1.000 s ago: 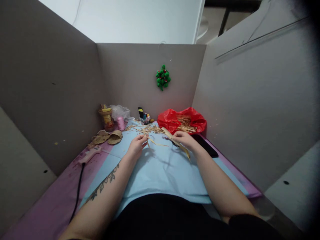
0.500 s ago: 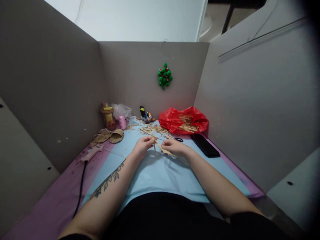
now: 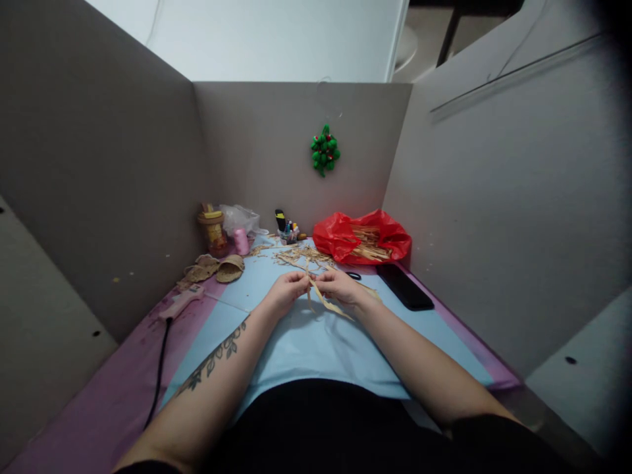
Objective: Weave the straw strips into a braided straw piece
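Close together over the blue cloth (image 3: 291, 355), both hands pinch pale dried straw strips (image 3: 326, 303). My left hand (image 3: 289, 291) is closed, its thumb and fingertips on the strips where they cross. My right hand (image 3: 340, 288) is also closed, fingertips meeting the left ones at the same spot. One wide strip trails down to the right, a thinner one hangs down between the hands, and a short end sticks up. How the strips are joined at the fingertips is too small to make out.
Straw scraps (image 3: 303, 255) lie beyond the hands, before a red plastic bag (image 3: 336, 240) of straw. Scissors (image 3: 353, 276) and a black phone (image 3: 405, 287) are at right. A glue gun (image 3: 182, 301), woven pieces (image 3: 230, 268) and pink thread spool (image 3: 241, 241) sit left.
My right hand has moved left and slightly up, so its fingertips now meet the left hand's. The wide strip's free end has swung slightly downward.
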`<state>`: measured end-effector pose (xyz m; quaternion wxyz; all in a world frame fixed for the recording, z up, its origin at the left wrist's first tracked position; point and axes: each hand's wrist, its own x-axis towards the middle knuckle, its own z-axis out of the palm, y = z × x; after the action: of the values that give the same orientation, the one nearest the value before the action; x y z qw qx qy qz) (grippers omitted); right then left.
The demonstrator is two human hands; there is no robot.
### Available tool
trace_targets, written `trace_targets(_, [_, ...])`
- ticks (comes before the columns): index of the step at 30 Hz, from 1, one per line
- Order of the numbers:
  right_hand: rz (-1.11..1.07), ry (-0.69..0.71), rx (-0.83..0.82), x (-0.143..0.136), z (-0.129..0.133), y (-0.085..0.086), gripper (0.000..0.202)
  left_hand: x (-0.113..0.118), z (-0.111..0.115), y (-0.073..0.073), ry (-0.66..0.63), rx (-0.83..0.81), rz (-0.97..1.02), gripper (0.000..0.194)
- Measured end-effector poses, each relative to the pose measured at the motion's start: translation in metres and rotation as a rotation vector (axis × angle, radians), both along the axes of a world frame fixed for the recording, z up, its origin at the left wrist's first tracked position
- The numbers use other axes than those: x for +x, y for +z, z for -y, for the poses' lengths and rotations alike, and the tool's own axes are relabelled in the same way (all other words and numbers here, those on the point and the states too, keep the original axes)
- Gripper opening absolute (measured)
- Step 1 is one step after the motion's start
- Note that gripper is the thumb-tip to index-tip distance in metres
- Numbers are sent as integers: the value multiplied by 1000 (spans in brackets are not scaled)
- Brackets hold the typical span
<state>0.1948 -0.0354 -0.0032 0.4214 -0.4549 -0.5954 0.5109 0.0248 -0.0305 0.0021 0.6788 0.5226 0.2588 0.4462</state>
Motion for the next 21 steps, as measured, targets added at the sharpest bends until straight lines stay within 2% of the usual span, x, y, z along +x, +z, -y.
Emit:
trace_targets(9, [-70,46,-113,-3,6,4,18,-2,4,4,-56,-4,25,26])
trace_targets(17, [-156,130,-179,-2,6,2,22,-1,6,5,-72,26,-15,24])
trace_targets(21, [-113,160,-187,0,3,0,18,-1,6,4,-82,55,-70,25])
